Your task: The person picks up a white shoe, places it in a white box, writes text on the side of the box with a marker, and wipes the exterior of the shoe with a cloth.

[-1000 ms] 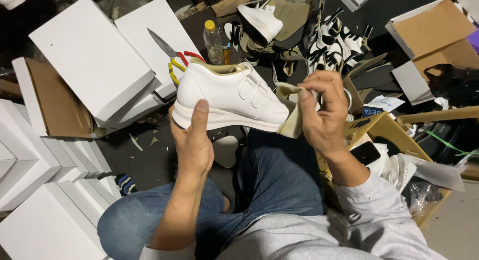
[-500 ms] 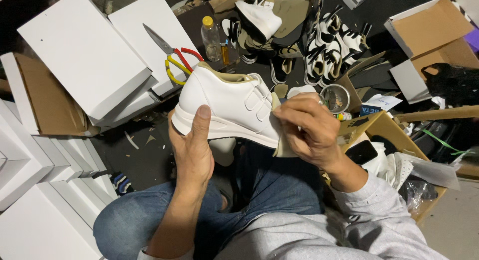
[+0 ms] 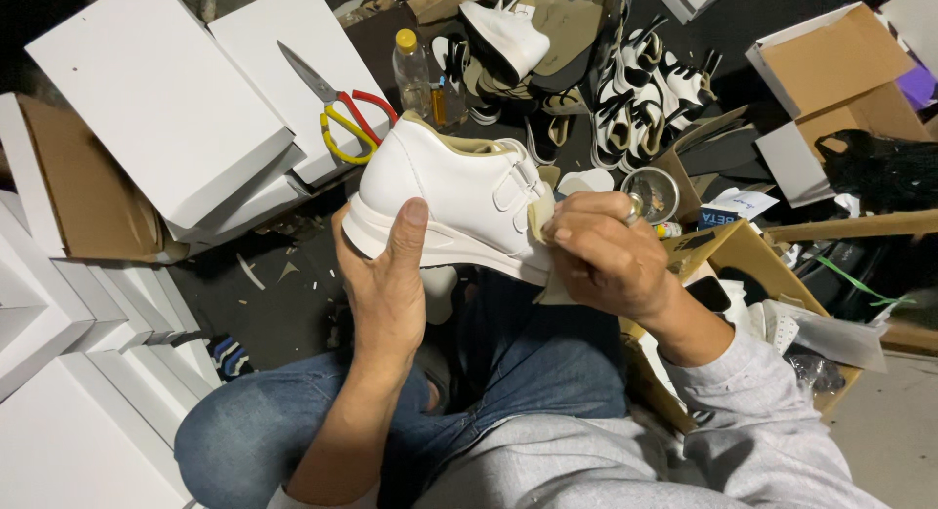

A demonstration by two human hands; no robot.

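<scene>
Shoe point(image 3: 459, 191), white, lies long axis left-right above the lap, heel end clasped in the left hand point(image 3: 389, 284), while the right hand point(image 3: 606, 260) pinches a cloth point(image 3: 540, 216) against its right, toe end.

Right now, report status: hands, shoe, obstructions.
Left hand grips white shoe by heel. Right hand presses beige cloth against shoe's side. Nothing blocking; scissors on white box behind.

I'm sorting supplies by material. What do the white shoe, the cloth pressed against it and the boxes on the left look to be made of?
Shoe: smooth white leather or imitation, with a soft sheen; which one is unclear. Cloth: pale yellowish soft fabric, folded under the right hand. Boxes: white-faced cardboard, brown inside where open.
</scene>
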